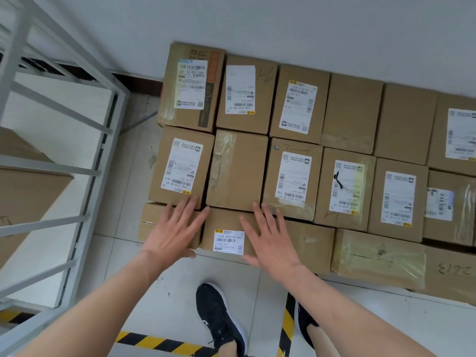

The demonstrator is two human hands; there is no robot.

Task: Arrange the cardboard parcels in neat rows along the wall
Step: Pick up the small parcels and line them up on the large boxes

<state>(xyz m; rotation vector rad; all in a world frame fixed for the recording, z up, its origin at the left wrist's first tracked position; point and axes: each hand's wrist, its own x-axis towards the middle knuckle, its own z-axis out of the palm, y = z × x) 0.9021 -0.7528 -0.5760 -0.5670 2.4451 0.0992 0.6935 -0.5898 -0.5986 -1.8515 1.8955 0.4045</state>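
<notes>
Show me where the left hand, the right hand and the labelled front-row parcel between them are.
left hand (172,229): head view, on the back of the hand.
right hand (270,240): head view, on the back of the hand.
front-row parcel (228,240): head view, on its white shipping label.

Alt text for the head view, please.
Open hands lie on the front row of cardboard parcels: left hand on the leftmost parcel, right hand on the labelled parcel beside it. Two more rows reach the white wall.

Front parcel label (228,240), lower centre: "163A A046-00 N36". Left parcel label (181,166), mid-left: "102A J759-00 20". Back parcel label (240,90), upper centre: "160A A201-00 19". Latter two upside down.
</notes>
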